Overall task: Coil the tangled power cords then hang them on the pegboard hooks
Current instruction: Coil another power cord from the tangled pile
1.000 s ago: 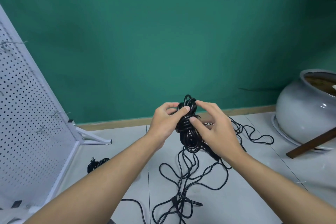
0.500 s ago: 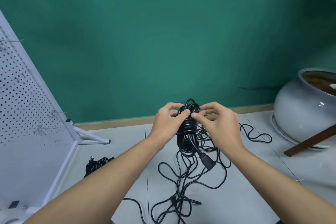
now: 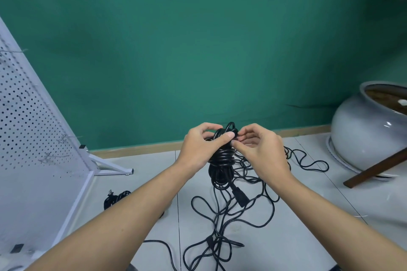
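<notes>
You are gripping the black coiled power-cord bundle (image 3: 222, 157) near its top with your left hand (image 3: 201, 148), fingers and thumb curled round the wraps. Your right hand (image 3: 263, 153) is pinching a strand at the bundle's top loop between thumb and fingertips. The bundle is hanging between your hands above the pale tiled floor (image 3: 312, 215), its long axis roughly upright and its black moulded plug (image 3: 241, 197) dangling below. Underneath, the loose black cords (image 3: 220, 229) are lying tangled on the floor. The white perforated metal pegboard (image 3: 26, 116) with its thin wire hooks (image 3: 51, 157) is standing well off to your left, so your left hand is the nearer one for hanging. The top loop is probably what needs to go over a hook.
</notes>
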